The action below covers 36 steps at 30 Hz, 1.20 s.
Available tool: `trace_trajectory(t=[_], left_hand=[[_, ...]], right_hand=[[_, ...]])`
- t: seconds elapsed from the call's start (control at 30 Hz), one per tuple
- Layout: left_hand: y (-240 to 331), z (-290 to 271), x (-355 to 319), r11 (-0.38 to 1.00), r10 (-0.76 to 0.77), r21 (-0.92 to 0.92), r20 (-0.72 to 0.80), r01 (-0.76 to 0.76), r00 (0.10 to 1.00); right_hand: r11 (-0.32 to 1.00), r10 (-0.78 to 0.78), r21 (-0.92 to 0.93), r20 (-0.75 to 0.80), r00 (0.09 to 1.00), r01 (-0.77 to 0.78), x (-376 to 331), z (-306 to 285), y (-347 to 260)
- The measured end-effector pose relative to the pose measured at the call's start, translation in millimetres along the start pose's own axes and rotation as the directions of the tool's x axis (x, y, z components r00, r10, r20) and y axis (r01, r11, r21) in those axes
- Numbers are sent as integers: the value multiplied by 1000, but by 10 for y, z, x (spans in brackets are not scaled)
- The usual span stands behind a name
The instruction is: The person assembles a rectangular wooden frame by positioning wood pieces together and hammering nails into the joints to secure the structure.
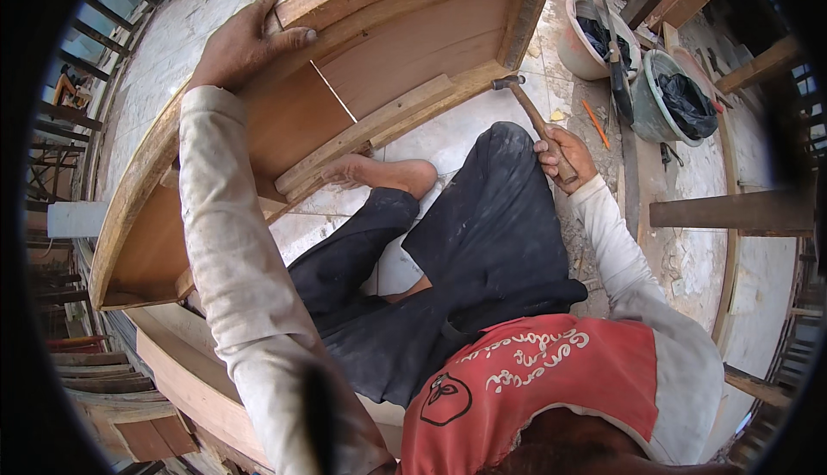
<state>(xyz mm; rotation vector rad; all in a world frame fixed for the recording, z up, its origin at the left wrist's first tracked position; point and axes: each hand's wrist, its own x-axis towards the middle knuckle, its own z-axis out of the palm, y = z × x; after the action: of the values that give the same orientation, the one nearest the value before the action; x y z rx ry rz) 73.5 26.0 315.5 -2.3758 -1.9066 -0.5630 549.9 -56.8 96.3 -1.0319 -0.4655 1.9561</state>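
Observation:
A large wooden panel frame [431, 40] with a curved edge and thin plywood backing stands tilted on the tiled floor before me. My left hand [250, 44] grips its upper edge, thumb on the inner side and fingers over the outside. In my right hand [567, 155] is a claw hammer [536, 115], held by its wooden handle. The hammer's head is up beside the frame's lower right corner; whether it touches the wood I cannot tell. My bare foot [388, 173] rests against the frame's lower rail.
Two buckets [668, 100] lined with black plastic stand at the right, a handsaw [616, 70] leaning on one. An orange pencil-like stick [595, 124] lies near the hammer. Wooden posts [732, 212] jut in from the right. Another curved wooden piece [185, 380] lies at lower left.

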Motion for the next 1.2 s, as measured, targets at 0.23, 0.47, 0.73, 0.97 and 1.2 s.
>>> trace_trajectory(t=[0.23,0.47,0.73,0.97,1.2], left_hand=[[-22,42,-34,1000,-2,-11,-7,2,1000],[173,-54,-102,999,-45,-9,9,45,999],[49,-9,-34,992,-75,-95,55,80,996],[128,-123,-5,995,-104,-2,92,105,990],[31,-137,-16,973,-229,66,141,222,963]], right_hand=[[891,-258,-430,-220,941,143,769,-1014,-476],[566,-369,-806,-61,927,172,1032,-988,-580],[536,-267,-841,-94,959,67,1012,-1144,-863],[466,-250,-879,-20,968,102,1120,-1219,-904],[509,-204,-849,39,978,140,1112,-1411,-771]])
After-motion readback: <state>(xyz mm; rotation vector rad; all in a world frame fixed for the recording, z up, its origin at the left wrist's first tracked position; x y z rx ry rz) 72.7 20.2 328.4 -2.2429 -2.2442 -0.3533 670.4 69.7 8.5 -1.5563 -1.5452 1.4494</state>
